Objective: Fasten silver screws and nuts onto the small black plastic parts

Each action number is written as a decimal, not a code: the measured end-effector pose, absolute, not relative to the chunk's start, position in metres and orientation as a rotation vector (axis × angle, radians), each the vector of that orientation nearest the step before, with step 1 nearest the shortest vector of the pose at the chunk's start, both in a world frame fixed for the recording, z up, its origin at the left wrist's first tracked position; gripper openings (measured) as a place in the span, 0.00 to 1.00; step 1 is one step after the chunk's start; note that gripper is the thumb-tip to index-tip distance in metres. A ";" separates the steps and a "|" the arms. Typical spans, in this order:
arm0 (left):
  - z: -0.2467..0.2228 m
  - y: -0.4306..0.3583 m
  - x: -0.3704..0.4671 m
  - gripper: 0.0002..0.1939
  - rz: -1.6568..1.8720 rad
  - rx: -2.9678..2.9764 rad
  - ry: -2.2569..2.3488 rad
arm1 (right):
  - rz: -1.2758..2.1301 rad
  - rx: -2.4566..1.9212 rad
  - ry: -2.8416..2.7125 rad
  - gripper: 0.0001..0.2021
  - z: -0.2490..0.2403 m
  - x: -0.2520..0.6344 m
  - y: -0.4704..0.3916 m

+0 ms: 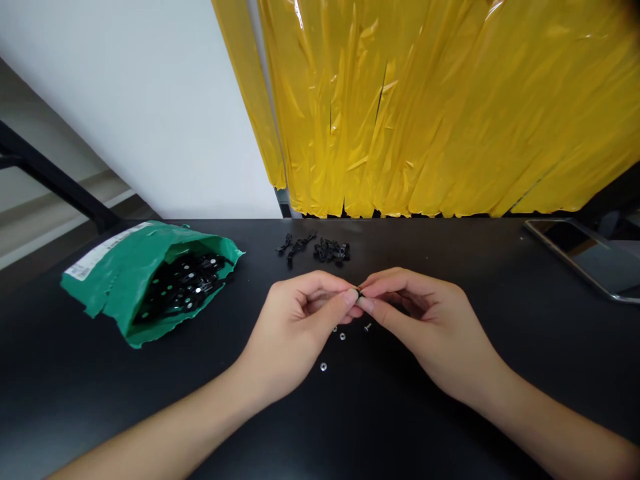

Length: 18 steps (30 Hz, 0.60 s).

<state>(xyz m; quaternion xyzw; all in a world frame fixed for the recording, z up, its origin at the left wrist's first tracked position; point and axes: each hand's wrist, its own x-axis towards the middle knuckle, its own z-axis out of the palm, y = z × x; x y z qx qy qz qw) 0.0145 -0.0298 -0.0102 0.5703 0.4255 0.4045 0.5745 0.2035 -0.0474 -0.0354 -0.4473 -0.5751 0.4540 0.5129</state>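
My left hand [295, 327] and my right hand [430, 320] meet at the fingertips over the black table. Both pinch a small black piece [359, 294], mostly covered by the thumbs and fingers, so its kind cannot be made out. Just below the fingers lie a small metal screw [368, 327] and a few metal nuts, one nut [343, 337] near the left fingers and another nut [323, 367] closer to me. Beyond the hands sit a heap of small black parts [331, 251] and a looser group of black parts [295, 247].
On the left, a torn green bag [107, 250] lies open, with many black parts with shiny metal spots [187, 283] inside. A phone-like device [595, 257] rests at the right. Yellow plastic sheeting [425, 113] and a white panel [165, 100] stand behind the table [240, 427].
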 end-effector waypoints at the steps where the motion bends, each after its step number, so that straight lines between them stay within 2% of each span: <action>1: -0.011 -0.030 0.014 0.05 0.957 1.390 1.007 | 1.113 -1.094 -1.373 0.02 -0.035 0.204 -0.048; 4: -0.011 -0.031 0.014 0.05 0.978 1.512 1.036 | 1.151 -1.111 -1.358 0.06 -0.033 0.204 -0.048; 11: -0.012 -0.035 0.013 0.07 0.945 1.658 1.112 | 1.257 -1.061 -1.300 0.08 -0.032 0.205 -0.048; 15: -0.010 -0.034 0.013 0.05 0.917 1.567 1.036 | 1.316 -1.047 -1.278 0.07 -0.034 0.204 -0.048; 18: -0.006 -0.033 0.014 0.04 0.905 1.366 0.974 | 1.195 -1.093 -1.346 0.06 -0.034 0.204 -0.048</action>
